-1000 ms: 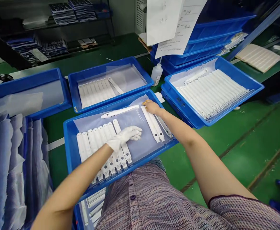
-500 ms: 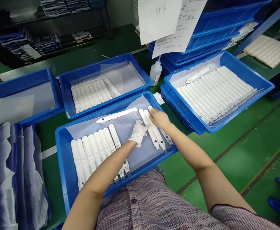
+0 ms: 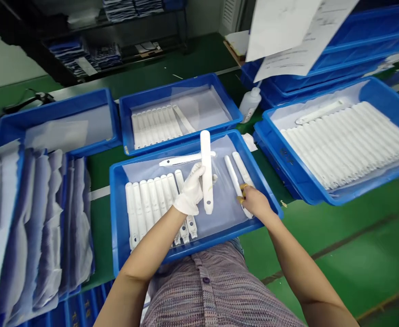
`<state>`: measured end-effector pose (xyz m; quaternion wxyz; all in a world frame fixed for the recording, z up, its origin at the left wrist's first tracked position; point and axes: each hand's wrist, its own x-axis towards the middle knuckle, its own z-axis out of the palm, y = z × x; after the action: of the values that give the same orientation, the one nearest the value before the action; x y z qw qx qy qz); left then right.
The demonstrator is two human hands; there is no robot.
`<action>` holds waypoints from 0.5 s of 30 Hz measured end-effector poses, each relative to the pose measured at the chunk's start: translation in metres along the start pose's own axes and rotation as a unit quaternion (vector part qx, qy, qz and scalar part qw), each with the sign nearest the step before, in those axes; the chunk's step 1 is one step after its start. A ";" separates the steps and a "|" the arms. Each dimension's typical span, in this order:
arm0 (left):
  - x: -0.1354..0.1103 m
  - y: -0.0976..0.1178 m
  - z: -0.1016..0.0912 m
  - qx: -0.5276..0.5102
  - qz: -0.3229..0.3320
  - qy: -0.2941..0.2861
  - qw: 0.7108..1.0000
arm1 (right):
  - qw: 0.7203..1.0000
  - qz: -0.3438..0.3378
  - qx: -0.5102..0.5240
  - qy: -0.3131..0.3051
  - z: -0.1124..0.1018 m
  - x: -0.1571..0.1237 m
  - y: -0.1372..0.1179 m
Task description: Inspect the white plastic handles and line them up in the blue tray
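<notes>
My left hand point(image 3: 193, 187), in a white glove, is closed around a long white plastic part point(image 3: 206, 170) held upright above the near blue tray point(image 3: 117, 218). The part has a rounded top and a dark round hole near its lower end. My right hand point(image 3: 255, 202), with yellow finger covers, pinches a second slim white part point(image 3: 232, 175) in the tray's right side. Another white part point(image 3: 243, 168) lies just beside it. A row of similar white parts point(image 3: 152, 200) fills the tray's left side, and one white part point(image 3: 182, 159) lies crosswise behind.
Behind stands a blue tray point(image 3: 235, 116) with more parts, and a lined blue tray point(image 3: 104, 93) to its left. A full tray point(image 3: 322, 193) is at right. A white bottle point(image 3: 250, 104) stands between trays. Hanging paper sheets point(image 3: 284, 32) overhang the back. Stacked lined trays point(image 3: 49, 218) stand left.
My left hand has lifted a white part off the tray liner. My right hand has moved down toward the near edge, onto another part. The view has swung left.
</notes>
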<state>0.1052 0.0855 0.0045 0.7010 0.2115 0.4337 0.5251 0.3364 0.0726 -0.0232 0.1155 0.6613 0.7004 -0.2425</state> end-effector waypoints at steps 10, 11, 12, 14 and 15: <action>-0.104 0.080 -0.038 -0.180 0.109 0.013 0.977 | 0.723 -0.227 0.642 -0.117 -0.007 -0.034 -0.090; -0.111 0.083 -0.041 -0.191 0.106 0.020 0.976 | 0.698 -0.253 0.654 -0.147 -0.008 -0.038 -0.106; -0.116 0.086 -0.043 -0.202 0.105 0.028 0.973 | 0.678 -0.277 0.658 -0.176 -0.008 -0.041 -0.122; -0.125 0.091 -0.050 -0.221 0.115 0.048 0.967 | 0.652 -0.311 0.656 -0.217 -0.005 -0.044 -0.148; -0.129 0.092 -0.053 -0.228 0.121 0.058 0.964 | 0.643 -0.323 0.655 -0.230 -0.003 -0.045 -0.159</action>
<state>0.0007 -0.0082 0.0951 0.6354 0.0659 0.3140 0.7024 0.1851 0.0339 0.0305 -0.2760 0.2184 0.4785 -0.8044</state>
